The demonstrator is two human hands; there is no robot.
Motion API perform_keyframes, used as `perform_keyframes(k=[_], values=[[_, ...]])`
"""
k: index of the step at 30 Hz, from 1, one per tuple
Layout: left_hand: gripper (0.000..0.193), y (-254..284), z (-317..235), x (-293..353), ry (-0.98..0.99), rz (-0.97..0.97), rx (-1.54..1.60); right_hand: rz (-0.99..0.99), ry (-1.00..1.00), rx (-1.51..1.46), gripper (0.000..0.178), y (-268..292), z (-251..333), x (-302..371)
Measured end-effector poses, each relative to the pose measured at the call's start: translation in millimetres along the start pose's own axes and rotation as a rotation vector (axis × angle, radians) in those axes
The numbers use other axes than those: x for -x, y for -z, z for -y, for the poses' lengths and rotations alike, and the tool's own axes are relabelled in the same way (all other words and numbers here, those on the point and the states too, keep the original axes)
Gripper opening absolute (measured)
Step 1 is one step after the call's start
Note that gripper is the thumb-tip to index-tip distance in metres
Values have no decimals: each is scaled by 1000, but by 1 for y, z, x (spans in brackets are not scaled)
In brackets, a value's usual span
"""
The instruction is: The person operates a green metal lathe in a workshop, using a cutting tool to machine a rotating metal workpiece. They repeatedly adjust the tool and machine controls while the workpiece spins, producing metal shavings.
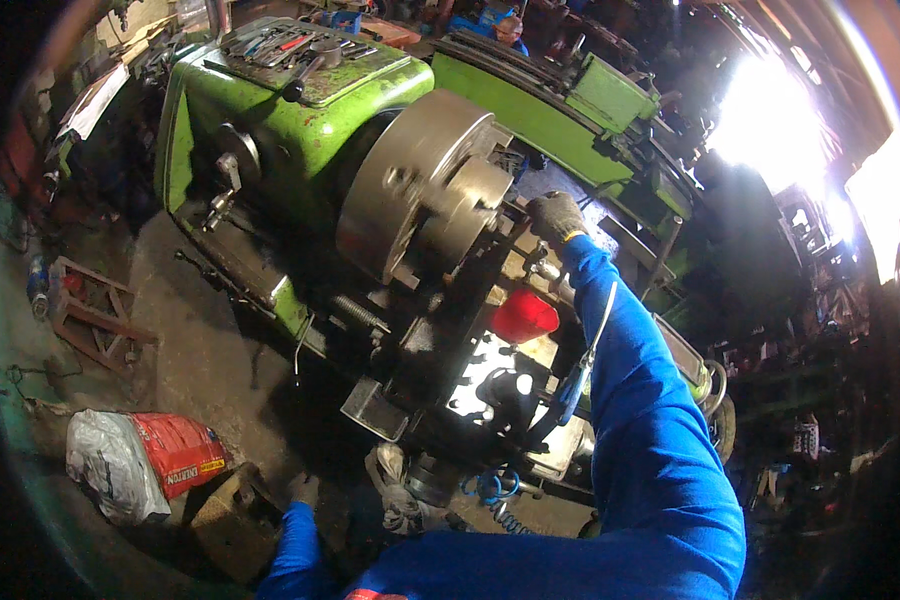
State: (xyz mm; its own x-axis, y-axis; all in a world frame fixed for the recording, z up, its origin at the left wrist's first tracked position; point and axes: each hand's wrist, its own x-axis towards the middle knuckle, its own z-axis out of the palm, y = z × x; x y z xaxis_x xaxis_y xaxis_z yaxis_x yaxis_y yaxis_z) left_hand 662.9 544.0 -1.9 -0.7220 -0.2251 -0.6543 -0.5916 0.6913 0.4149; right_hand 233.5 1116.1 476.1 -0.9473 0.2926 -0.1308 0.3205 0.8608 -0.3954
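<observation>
My right hand [558, 218], in a grey-brown work glove, reaches across the lathe to the right of a steel workpiece [470, 205]. Its fingers are curled closed near the workpiece's end; what they hold, if anything, I cannot make out. A big metal lathe chuck [410, 180] grips the workpiece and looks slightly blurred. Below my right forearm sits a red funnel-like cup [525, 317] on the carriage, beside an air blow gun [572, 388] with a pale nozzle. My left hand [303, 488] hangs low at the left in shadow, its fingers too dark to read.
The green headstock [320, 120] carries loose tools [280, 48] on top. A rag [395, 490] hangs at the near edge above a coiled blue hose [495, 487]. On the floor at left lie a red-and-white sack [175, 455] and a metal frame [95, 315]. Another person [508, 32] is behind the lathe.
</observation>
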Motion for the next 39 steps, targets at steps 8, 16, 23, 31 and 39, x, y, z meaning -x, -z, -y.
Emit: perform_keyframes(k=[8, 16, 23, 31, 39], values=[[57, -6, -5, 0, 40, -14, 21, -124, -20, -209, 27, -4, 2, 26], [50, -3, -37, -24, -60, -4, 40, -27, 7, -424, 27, -14, -4, 52], [48, 20, -79, -58, -212, -114, -47, 51, 644, 126, 26, -6, -32, 68], [38, 57, -134, -76, -113, -44, -14, 63, 658, 371, 32, -16, 7, 102], [54, 44, -130, -137, -167, -199, 40, 55, 568, 494, 24, -22, 5, 103]])
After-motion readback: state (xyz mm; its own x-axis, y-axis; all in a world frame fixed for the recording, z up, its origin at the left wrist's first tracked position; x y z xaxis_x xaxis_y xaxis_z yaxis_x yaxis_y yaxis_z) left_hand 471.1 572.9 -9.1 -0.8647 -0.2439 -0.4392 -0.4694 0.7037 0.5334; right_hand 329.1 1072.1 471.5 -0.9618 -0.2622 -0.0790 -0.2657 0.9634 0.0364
